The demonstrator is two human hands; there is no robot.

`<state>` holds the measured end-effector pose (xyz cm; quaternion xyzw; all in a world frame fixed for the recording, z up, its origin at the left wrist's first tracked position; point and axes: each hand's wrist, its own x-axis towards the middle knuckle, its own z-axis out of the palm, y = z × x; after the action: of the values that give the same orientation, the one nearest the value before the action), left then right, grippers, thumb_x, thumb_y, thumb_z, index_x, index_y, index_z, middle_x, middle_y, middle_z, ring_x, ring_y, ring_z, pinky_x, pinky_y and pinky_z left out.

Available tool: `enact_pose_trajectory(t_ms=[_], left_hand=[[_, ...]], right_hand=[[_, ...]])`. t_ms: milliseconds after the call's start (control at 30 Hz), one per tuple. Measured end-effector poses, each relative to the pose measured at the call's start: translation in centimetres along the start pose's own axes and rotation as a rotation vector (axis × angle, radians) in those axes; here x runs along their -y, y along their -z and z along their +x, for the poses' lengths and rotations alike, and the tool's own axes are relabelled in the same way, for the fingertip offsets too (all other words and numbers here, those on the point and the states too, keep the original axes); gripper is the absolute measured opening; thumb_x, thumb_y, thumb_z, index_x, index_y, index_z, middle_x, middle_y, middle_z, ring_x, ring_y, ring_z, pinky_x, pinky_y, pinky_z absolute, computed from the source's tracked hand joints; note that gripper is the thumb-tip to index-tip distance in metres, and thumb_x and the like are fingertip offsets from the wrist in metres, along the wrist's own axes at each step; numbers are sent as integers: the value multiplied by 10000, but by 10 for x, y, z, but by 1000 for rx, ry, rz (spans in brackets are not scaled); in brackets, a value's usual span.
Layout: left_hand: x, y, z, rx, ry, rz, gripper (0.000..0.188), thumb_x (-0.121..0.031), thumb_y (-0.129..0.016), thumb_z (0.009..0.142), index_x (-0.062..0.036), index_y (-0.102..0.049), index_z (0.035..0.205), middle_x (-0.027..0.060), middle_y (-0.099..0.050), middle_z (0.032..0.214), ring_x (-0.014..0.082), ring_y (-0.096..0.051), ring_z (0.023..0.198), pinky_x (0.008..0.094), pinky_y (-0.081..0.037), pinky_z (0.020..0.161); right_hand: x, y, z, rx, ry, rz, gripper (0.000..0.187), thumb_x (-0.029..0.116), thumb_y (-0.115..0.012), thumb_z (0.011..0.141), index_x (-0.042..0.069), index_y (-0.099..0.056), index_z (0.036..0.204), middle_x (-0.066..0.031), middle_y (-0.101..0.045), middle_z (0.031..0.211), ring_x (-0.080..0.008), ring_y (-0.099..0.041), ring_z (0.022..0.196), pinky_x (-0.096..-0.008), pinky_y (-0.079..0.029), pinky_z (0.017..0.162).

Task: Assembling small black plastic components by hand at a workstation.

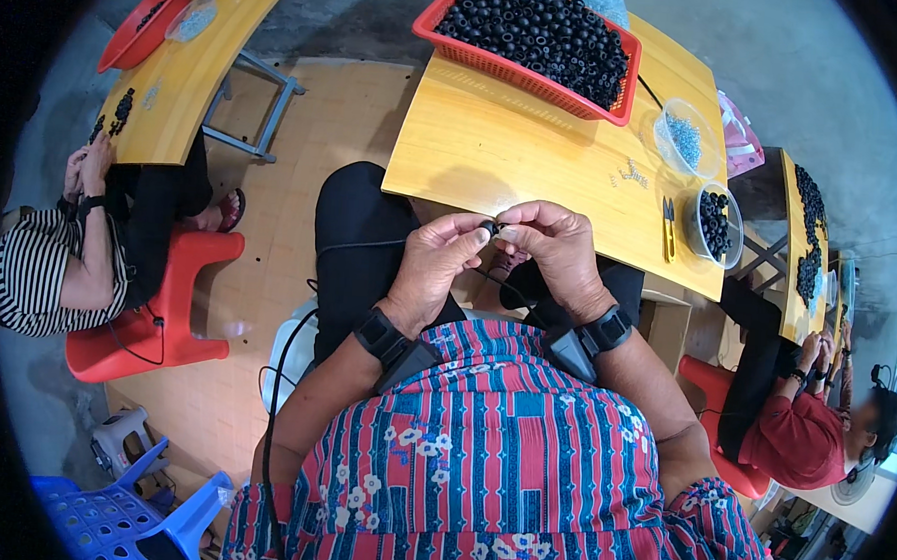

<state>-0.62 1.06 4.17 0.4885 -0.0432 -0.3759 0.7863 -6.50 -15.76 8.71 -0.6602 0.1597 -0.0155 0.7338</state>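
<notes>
At the table's near edge, both my hands meet in a fingertip pinch. My left hand (437,260) grips a small black ring-shaped piece (489,227) between thumb and forefinger. My right hand (555,253) is closed with thumb and forefinger against that piece; whatever its fingertips hold is too small to make out. Beyond my hands, a red plastic basket (522,81) is heaped with black ring-shaped pieces (540,29). To the right stand a clear tub of small bluish clear pieces (684,142) and another clear tub (735,243) holding black pieces (714,220).
Yellow-handled snips (669,230) lie beside the near tub, and a few clear bits (633,175) are scattered on the wooden table (475,131). People work at side tables left and right. A blue plastic chair (123,516) stands at lower left. Dark cables hang near my arms.
</notes>
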Motion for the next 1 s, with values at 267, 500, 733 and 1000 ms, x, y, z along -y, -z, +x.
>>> enact_pose_trajectory(t_ms=[267, 500, 733, 1000], left_hand=[[-1, -1, 1, 0, -42, 4, 194, -107, -616, 925, -40, -628, 1107, -16, -620, 920, 50, -558, 779, 195, -486, 707], [-1, -1, 2, -11, -56, 29, 202, -106, -607, 931, -37, -626, 1120, -1, -642, 921, 47, -561, 773, 186, -478, 688], [2, 1, 2, 44, -15, 13, 208, -125, -578, 951, -27, -623, 1129, 16, -650, 940, 61, -568, 789, 200, -467, 705], [-1, -4, 0, 109, 7, -57, 210, -152, -574, 956, -27, -621, 1118, 35, -648, 934, 81, -570, 811, 219, -460, 737]], right_hand=[[-5, -7, 0, -29, 76, 2, 107, -16, -686, 829, -17, -651, 930, -12, -661, 836, -52, -597, 736, -191, -500, 679], [-1, -6, 1, -1, 19, 50, 110, -30, -691, 818, -27, -645, 918, -27, -658, 830, -71, -604, 722, -205, -507, 673], [-10, 3, 6, 76, -57, 195, 120, -29, -696, 805, 9, -637, 903, -68, -670, 794, -119, -627, 684, -238, -529, 648], [-21, 6, 6, 170, -103, 496, 134, -52, -701, 791, 1, -629, 892, -85, -669, 823, -138, -642, 728, -255, -546, 692]])
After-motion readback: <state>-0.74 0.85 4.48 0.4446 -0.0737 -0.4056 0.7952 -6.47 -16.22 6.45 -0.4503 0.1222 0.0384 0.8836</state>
